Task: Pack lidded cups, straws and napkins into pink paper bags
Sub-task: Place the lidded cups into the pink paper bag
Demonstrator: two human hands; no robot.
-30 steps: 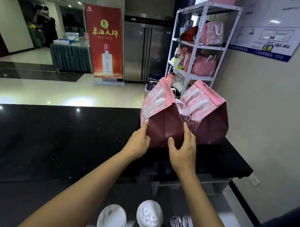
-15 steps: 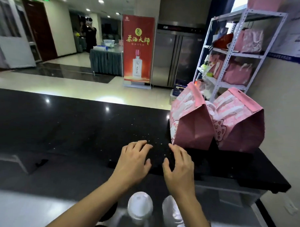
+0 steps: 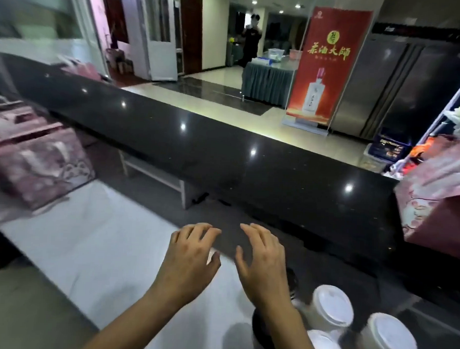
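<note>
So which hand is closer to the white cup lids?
The right hand. It hangs just up and left of the nearest white cup lid, and its wrist runs beside the lids. The left hand is farther left, beyond the right hand.

Black counter (image 3: 250, 169) under pink bag (image 3: 436, 205)

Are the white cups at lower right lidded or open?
Lidded: each visible white cup shows a closed white lid on top. Contents cannot be told.

White-lidded cups (image 3: 332, 309), pink patterned bag (image 3: 436, 200), black counter (image 3: 249, 180)
</note>
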